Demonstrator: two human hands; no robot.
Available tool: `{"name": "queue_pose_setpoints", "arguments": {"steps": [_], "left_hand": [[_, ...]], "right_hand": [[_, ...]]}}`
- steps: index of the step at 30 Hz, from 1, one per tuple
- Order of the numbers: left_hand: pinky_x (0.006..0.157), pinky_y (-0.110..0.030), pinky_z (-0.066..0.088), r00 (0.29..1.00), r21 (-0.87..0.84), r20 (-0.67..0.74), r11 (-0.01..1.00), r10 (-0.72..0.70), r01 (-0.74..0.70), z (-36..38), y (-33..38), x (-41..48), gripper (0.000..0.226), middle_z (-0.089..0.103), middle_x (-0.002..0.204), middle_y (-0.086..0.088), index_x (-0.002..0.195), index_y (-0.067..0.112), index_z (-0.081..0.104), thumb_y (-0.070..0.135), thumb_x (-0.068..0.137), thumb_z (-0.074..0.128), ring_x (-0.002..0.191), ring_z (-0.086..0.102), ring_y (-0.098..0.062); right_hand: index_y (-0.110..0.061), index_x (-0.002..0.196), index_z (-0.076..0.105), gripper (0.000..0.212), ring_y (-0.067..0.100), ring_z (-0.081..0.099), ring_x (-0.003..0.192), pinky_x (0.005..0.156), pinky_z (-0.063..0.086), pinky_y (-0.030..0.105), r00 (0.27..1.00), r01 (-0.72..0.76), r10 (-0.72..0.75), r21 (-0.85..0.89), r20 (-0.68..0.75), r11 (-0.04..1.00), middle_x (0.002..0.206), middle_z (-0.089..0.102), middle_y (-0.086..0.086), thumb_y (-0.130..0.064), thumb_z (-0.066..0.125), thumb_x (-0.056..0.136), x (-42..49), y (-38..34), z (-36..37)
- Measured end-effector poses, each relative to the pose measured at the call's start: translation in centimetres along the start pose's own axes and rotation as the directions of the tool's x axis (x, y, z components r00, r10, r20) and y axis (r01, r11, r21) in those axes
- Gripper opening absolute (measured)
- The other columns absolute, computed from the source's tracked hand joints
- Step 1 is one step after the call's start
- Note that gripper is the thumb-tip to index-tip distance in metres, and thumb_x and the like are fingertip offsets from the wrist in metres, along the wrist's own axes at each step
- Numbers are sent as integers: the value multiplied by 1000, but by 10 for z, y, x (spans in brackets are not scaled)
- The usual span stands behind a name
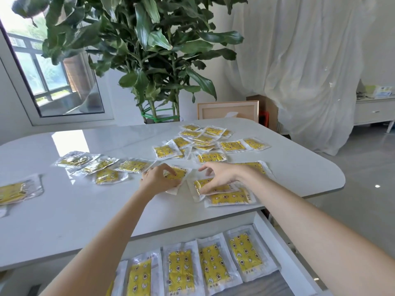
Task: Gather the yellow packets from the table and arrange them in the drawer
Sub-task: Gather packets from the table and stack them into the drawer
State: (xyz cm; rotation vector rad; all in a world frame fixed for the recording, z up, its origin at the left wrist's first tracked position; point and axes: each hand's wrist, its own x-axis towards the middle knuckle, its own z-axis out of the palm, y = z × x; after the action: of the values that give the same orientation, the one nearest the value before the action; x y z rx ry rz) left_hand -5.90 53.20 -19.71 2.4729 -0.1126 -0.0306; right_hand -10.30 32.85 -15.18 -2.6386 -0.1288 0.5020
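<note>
Many yellow packets in clear wrappers lie scattered on the white table [85, 210]. My left hand [159, 178] grips the near edge of one packet [179, 173] at the table's middle. Just to its right, my right hand [215, 178] arches over another packet [202, 184], thumb and fingertips pinching it. A further packet [229, 198] lies right beside it, towards the front edge. A loose heap of packets [203, 138] sits at the back, and a few more [106, 176] lie to the left. Below the table edge the drawer [275, 236] is pulled out, with several packets [179, 270] laid side by side.
A tall leafy plant [149, 50] stands behind the table, with a framed panel [228, 110] leaning next to it. A single packet [15, 192] lies at the far left edge. White curtains and a low cabinet [374, 111] are at the right, across open floor.
</note>
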Motion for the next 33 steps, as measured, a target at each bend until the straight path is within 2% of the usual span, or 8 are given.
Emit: {"name": "queue_pose_setpoints", "arguments": {"steps": [10, 15, 21, 24, 26, 28, 31, 33], "left_hand": [[105, -43, 40, 990, -201, 27, 969, -140, 142, -5, -5, 9, 100, 40, 142, -8, 142, 31, 34, 27, 58, 88, 128, 42, -30], [108, -43, 36, 989, -255, 16, 956, -146, 145, -6, -11, 0, 110, 39, 145, -3, 145, 26, 30, 33, 51, 88, 131, 41, -27], [91, -31, 45, 992, -443, -16, 890, -127, 106, -9, -10, -15, 79, 39, 147, -5, 145, 23, 32, 17, 79, 74, 122, 49, -25], [59, -23, 45, 992, -577, -2, 810, -129, 104, -14, -5, -26, 72, 54, 127, -10, 142, 20, 37, 15, 80, 73, 85, 59, -21], [61, -26, 47, 992, -646, 21, 755, -127, 110, -16, -1, -33, 70, 62, 100, -9, 140, 16, 40, 12, 79, 74, 69, 58, -16], [74, -36, 53, 992, -703, 48, 702, -116, 116, -19, 2, -41, 67, 63, 89, -7, 135, 11, 44, 9, 77, 76, 70, 61, -18], [92, -49, 51, 992, -750, 107, 651, -60, 120, -23, 4, -53, 65, 68, 106, -17, 131, 5, 49, 8, 73, 79, 90, 68, -30], [94, -52, 50, 992, -759, 128, 641, -24, 113, -25, 6, -62, 58, 66, 113, -22, 128, 5, 52, 5, 75, 76, 101, 66, -37]], "right_hand": [[-11, 143, 40, 99, 25, 45, 132, 107, 39, 39, 992, -110, 122, -227, 39, 968, 146, 43, 3, -59, 77, 66, 15, -7, -16], [-15, 81, 55, 59, 18, 49, 74, 64, 36, 28, 995, -97, 100, -193, 5, 976, 77, 48, -3, -64, 79, 59, 20, -2, -16], [-19, 55, 38, 52, 13, 28, 50, 50, 19, 25, 997, 25, -39, -186, -68, 982, 55, 31, -5, -51, 73, 76, -9, -6, -37], [-20, 63, 62, 35, 8, 49, 54, 55, 36, 21, 998, 8, -16, -139, -56, 990, 59, 56, -10, -51, 72, 76, -29, -6, -46], [-22, 58, 59, 38, 8, 49, 54, 55, 35, 22, 999, -14, 7, -146, -50, 989, 56, 54, -12, -54, 74, 73, -39, -3, -44], [-18, 62, 62, 41, 12, 50, 58, 57, 39, 25, 999, -45, 40, -160, -32, 986, 61, 57, -9, -55, 75, 71, -44, 4, -36], [-14, 92, 76, 48, 21, 67, 87, 91, 51, 39, 994, -109, 111, -124, 8, 986, 97, 75, 2, -57, 76, 69, -47, 14, -21], [-11, 98, 73, 58, 31, 66, 99, 95, 49, 41, 994, -111, 113, -104, 7, 988, 103, 74, 5, -61, 74, 68, -48, 16, -12]]}}
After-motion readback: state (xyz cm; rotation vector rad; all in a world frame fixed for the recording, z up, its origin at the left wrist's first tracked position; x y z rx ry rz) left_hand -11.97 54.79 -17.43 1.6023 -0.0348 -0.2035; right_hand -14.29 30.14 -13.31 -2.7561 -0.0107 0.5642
